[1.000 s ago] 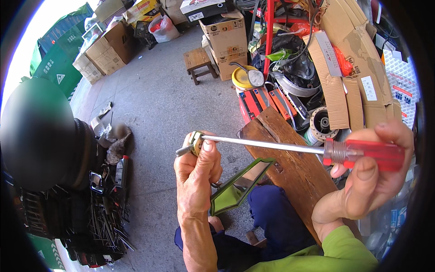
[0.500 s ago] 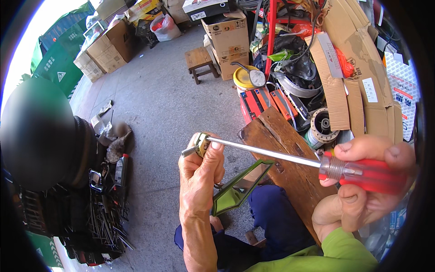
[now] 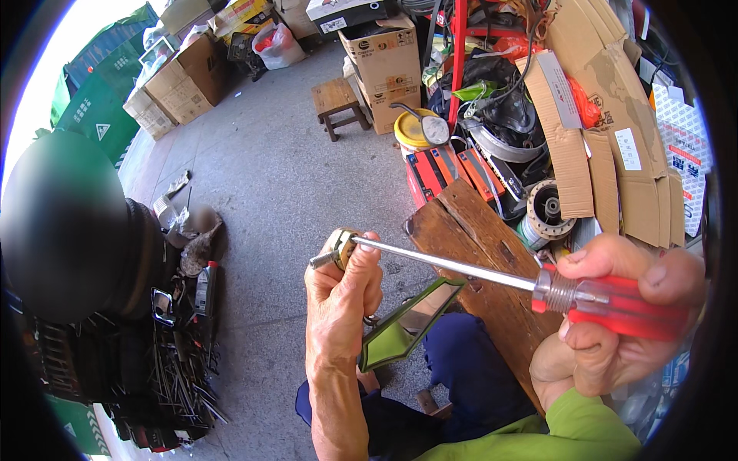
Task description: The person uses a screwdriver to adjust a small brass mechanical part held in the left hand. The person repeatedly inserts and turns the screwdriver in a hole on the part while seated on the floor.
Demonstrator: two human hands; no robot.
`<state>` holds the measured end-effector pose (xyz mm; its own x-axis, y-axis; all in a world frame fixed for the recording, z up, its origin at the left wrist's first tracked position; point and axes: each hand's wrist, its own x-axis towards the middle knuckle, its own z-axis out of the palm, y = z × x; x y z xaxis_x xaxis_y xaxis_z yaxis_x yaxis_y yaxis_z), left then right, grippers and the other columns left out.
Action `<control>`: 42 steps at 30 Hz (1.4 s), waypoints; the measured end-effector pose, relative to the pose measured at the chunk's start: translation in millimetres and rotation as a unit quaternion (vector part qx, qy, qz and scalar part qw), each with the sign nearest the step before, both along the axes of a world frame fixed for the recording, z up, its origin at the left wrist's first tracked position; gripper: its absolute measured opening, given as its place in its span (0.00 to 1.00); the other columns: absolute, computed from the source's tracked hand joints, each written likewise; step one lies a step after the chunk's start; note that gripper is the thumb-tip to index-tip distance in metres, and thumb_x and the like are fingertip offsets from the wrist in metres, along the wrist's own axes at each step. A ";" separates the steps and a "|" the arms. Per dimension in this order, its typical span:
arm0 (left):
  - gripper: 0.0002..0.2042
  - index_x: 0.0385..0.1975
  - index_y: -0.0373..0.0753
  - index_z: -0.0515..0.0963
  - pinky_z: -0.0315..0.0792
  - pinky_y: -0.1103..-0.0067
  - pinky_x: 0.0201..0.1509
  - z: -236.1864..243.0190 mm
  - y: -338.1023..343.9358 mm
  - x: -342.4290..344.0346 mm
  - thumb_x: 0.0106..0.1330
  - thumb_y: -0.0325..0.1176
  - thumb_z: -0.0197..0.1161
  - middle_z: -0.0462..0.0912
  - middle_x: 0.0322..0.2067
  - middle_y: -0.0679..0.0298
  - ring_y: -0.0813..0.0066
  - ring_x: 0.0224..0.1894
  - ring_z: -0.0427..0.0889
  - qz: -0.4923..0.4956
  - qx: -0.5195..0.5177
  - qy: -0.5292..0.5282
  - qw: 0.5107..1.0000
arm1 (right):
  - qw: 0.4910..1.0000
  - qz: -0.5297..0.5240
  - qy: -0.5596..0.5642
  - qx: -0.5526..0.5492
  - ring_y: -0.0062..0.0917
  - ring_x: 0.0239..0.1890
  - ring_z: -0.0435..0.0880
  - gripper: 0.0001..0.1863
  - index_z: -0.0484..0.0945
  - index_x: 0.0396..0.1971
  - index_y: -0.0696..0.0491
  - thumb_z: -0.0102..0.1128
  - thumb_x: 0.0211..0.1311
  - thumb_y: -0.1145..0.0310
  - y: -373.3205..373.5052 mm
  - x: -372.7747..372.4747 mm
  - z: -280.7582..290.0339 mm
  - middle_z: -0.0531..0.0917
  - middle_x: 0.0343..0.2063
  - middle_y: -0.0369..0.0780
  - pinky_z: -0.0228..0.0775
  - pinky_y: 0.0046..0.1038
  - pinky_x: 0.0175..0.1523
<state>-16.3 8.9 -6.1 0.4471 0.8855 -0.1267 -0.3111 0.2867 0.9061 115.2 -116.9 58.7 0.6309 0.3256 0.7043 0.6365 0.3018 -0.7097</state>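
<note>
My left hand [image 3: 339, 301] grips a small brass-coloured fitting with a short threaded stud [image 3: 335, 248], part of a green-edged mirror [image 3: 406, 326] that hangs below the hand. My right hand [image 3: 615, 323] is closed around the red handle of a long screwdriver [image 3: 607, 301]. Its steel shaft [image 3: 446, 264] runs left and its tip meets the fitting at my left thumb. Both hands are raised above my lap, over the end of a worn wooden bench [image 3: 483, 253].
Cardboard boxes [image 3: 383, 55], a small wooden stool [image 3: 336, 103], a yellow bucket with a round mirror [image 3: 419, 129], wheel parts and flattened cardboard [image 3: 592, 131] crowd the back and right. A blurred dark shape [image 3: 69, 230] and a pile of metal tools [image 3: 177, 369] lie on my left. Grey concrete floor [image 3: 269, 177] lies between.
My right hand has shifted its grip on the red handle and drawn nearer. The left hand with the fitting sits slightly lower. The screwdriver tip stays at the fitting.
</note>
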 end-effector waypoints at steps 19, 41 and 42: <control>0.06 0.33 0.39 0.72 0.42 0.88 0.15 4.2 -0.1 0.7 0.67 0.34 0.57 0.55 0.15 0.77 0.91 0.14 0.50 0.007 0.013 0.011 1.000 | 0.994 0.033 -0.092 -0.040 0.16 0.17 0.71 0.29 0.62 0.45 0.58 0.60 0.57 0.51 6.7 24.7 0.1 0.76 0.26 0.41 0.71 0.19 0.30; 0.06 0.33 0.38 0.72 0.43 0.88 0.14 3.9 -0.6 0.6 0.67 0.34 0.56 0.56 0.16 0.76 0.90 0.15 0.52 -0.012 -0.001 0.032 0.999 | 0.997 0.018 -0.073 -0.007 0.15 0.15 0.69 0.25 0.63 0.46 0.61 0.57 0.60 0.58 -11.1 22.0 -4.4 0.73 0.27 0.41 0.69 0.18 0.28; 0.06 0.33 0.38 0.72 0.43 0.88 0.14 3.6 -0.6 0.8 0.67 0.34 0.56 0.56 0.16 0.77 0.90 0.15 0.52 -0.013 0.000 0.029 0.999 | 0.997 0.019 -0.074 -0.006 0.15 0.15 0.69 0.25 0.63 0.46 0.61 0.57 0.60 0.58 -11.6 21.7 -3.6 0.73 0.27 0.41 0.69 0.18 0.28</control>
<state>-15.5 8.4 -2.5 0.4623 0.8733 -0.1538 -0.2494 0.2945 0.9226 136.9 -128.6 55.0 0.5080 0.3560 0.7843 0.7224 0.3198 -0.6131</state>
